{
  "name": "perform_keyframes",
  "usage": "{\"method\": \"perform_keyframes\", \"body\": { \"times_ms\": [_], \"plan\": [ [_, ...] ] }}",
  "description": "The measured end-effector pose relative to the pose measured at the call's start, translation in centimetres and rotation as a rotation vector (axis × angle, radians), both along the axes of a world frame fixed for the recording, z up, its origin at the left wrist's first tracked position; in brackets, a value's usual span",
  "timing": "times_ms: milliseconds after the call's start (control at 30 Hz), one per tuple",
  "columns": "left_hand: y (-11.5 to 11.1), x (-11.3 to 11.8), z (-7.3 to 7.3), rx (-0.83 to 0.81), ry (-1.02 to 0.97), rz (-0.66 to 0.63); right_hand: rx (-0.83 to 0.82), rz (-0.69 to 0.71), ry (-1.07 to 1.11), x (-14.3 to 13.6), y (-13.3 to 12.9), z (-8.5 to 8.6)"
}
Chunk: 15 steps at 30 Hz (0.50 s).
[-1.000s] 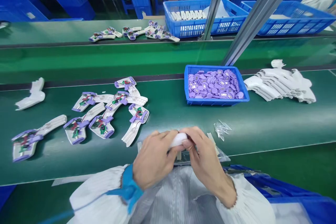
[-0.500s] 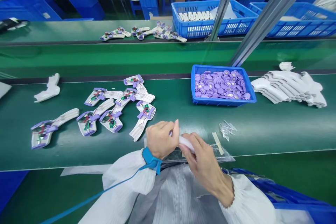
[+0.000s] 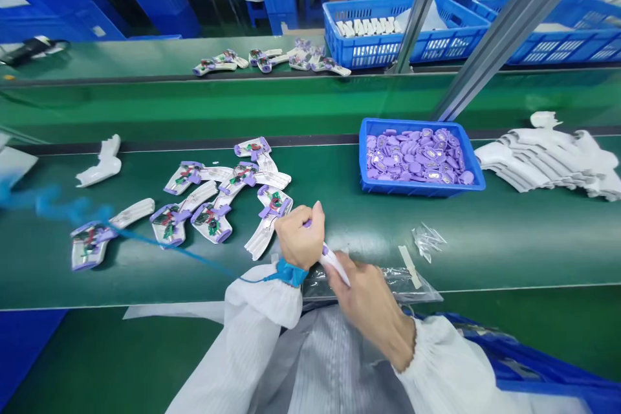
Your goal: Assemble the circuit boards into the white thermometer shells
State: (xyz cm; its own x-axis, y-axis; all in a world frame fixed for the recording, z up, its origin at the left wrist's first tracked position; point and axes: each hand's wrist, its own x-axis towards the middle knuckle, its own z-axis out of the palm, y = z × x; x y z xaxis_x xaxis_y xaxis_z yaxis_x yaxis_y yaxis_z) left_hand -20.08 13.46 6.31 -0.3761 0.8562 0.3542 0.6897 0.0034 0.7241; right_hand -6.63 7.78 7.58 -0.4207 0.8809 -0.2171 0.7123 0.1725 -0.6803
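Note:
Both hands grip one white plastic housing (image 3: pixel 334 264) with purple parts, held above the near edge of the green belt. My left hand (image 3: pixel 301 236) is closed round its upper end, the thumb pointing up, and a blue wrist strap sits on that wrist. On the lower end are the closed fingers of my right hand (image 3: pixel 361 291). Much of the housing is hidden by the hands. Just left of them lies an open housing half (image 3: pixel 268 217) with wires and a circuit board. Beneath the hands is a clear plastic bag (image 3: pixel 388 279).
Several more wired housings (image 3: pixel 212 220) lie to the left, near a bare white shell (image 3: pixel 101 163). A blue bin (image 3: pixel 422 189) holds purple parts. White shells (image 3: pixel 548 158) are stacked at right, and small clear pieces (image 3: pixel 427 240) lie nearer. A metal post (image 3: pixel 514 39) slants beyond.
My left hand has risen slightly and the housing is tilted more steeply between both hands. The blue cord has swung up across the left side. The view has shifted slightly.

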Motion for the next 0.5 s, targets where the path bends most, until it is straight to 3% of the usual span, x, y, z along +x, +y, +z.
{"method": "perform_keyframes", "body": {
  "times_ms": [67,167,300,367,433,500],
  "plan": [
    [0.3,-0.1,0.0,0.001,0.035,-0.023,0.07,0.024,-0.095,-0.1,-0.1,-0.3],
    [-0.7,-1.3,0.5,-0.013,0.107,-0.151,0.094,0.037,-0.048,1.1,0.6,0.2],
    [-2.4,-5.6,2.9,-0.24,0.345,-0.406,-0.006,0.018,0.089,3.1,3.1,2.2],
    [-1.6,-9.2,4.9,-0.418,0.385,-0.323,0.06,-0.075,0.144,2.7,5.2,2.9],
    [1.0,-13.4,7.0,-0.531,0.303,-0.11,0.182,-0.13,0.162,0.5,7.7,3.2],
    [4.5,-17.6,8.7,-0.495,0.159,0.093,0.267,-0.058,0.097,-3.2,10.3,2.9]
  ]
}}
